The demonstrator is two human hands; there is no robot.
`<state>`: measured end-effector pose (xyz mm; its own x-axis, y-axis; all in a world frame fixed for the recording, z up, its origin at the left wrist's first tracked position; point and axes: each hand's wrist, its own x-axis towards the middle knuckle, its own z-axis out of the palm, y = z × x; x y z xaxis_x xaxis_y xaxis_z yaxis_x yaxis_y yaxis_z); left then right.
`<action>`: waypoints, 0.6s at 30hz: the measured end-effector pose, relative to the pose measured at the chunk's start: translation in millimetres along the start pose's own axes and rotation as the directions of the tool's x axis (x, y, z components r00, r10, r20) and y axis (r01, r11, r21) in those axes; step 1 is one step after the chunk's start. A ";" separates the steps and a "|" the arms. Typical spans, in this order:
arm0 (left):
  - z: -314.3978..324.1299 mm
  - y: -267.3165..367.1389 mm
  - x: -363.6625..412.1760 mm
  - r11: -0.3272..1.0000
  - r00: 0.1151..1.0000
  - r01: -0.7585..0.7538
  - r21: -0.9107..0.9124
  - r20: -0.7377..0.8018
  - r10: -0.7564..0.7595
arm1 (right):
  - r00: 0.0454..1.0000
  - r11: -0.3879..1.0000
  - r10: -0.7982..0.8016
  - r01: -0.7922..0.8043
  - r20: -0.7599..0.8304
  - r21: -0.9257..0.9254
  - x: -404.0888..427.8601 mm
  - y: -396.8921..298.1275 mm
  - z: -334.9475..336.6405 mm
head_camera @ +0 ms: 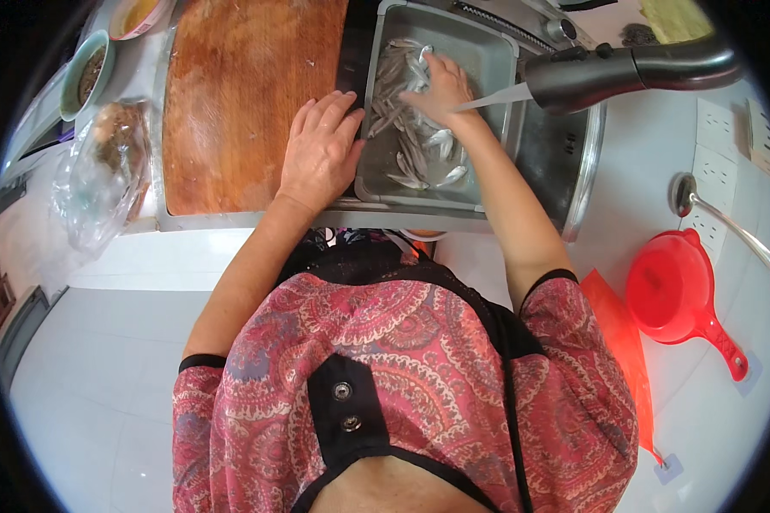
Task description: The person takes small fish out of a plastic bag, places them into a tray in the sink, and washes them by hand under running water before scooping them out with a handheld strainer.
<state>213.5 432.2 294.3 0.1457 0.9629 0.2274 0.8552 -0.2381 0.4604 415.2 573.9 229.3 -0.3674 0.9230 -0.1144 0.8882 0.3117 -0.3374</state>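
Note:
Several small silvery fish (410,151) lie in a grey plastic basin (497,141), most of them along its left side, in what looks like shallow water. Over them reaches my right hand (443,86), thumb spread from the fingers and the fingertips at a fish near the far side. Whether it touches the fish is unclear. From the dark metal faucet (584,77) a stream of water (497,97) runs onto my right wrist. Flat at the right edge of the wooden cutting board (250,109) rests my left hand (324,144), holding nothing, its fingertips beside the basin's left wall.
The basin sits in a metal sink (552,160). Left of the board are a clear plastic bag (106,173) with contents, a green bowl (86,75) and a bowl with yellowish contents (138,16). A red ladle (674,288), a metal spoon (718,208) and a red bag (622,365) hang at right.

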 end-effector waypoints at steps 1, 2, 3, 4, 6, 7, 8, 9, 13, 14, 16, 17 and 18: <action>-0.1 0.2 0.0 1.000 1.000 0.000 0.000 0.004 0.000 | 1.000 1.000 0.019 -0.019 0.014 0.000 7.2 -4.8 3.2; 0.0 0.1 0.4 1.000 1.000 0.001 0.000 0.008 -0.001 | 0.999 0.999 0.038 -0.038 0.029 -0.001 15.4 -9.5 5.6; -0.1 0.4 0.6 1.000 1.000 -0.002 0.004 0.008 0.002 | 0.997 0.998 0.059 -0.059 0.045 -0.001 20.6 -15.3 8.2; -0.1 0.6 1.1 1.000 1.000 -0.005 0.009 0.009 0.005 | 0.997 0.998 0.045 -0.043 0.062 -0.038 24.5 -19.7 13.8; 0.1 0.0 1.1 1.000 1.000 -0.006 0.012 0.009 0.006 | 0.995 0.993 0.019 -0.008 0.100 -0.114 29.4 -28.0 22.0; 0.4 -0.3 0.7 1.000 1.000 -0.004 0.011 0.008 0.004 | 0.994 0.995 -0.014 0.025 0.106 -0.096 28.0 -30.6 24.1; 0.4 -0.5 0.5 1.000 1.000 -0.003 0.009 0.007 0.003 | 0.993 0.995 -0.047 0.056 0.110 -0.079 25.1 -32.6 25.7; 0.2 -0.1 0.9 1.000 1.000 -0.002 0.006 0.005 0.002 | 0.990 0.994 -0.082 0.090 0.114 -0.068 23.8 -32.5 25.0; 0.7 -0.1 1.5 1.000 1.000 -0.005 -0.007 0.003 0.005 | 0.991 0.996 -0.041 0.030 0.131 0.080 26.5 1.9 27.4; 1.1 -0.7 1.1 1.000 1.000 -0.007 -0.009 0.004 0.007 | 0.996 0.995 0.006 -0.015 0.093 0.099 24.5 9.2 23.4; 1.4 -1.0 0.3 1.000 1.000 -0.001 -0.008 -0.001 0.001 | 0.994 0.984 0.105 -0.107 0.021 0.141 14.4 14.4 11.5; 1.2 -1.0 -0.1 1.000 1.000 0.002 -0.007 -0.003 -0.002 | 0.993 0.982 0.118 -0.119 0.020 0.143 8.4 12.4 10.8; 0.7 -0.3 0.1 1.000 1.000 0.001 -0.012 -0.003 -0.001 | 0.991 0.981 0.136 -0.136 0.016 0.141 -0.9 11.7 9.4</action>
<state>213.6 432.5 293.6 0.1431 0.9627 0.2298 0.8495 -0.2386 0.4706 423.3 574.7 216.7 -0.2479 0.9531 -0.1737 0.8820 0.1479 -0.4474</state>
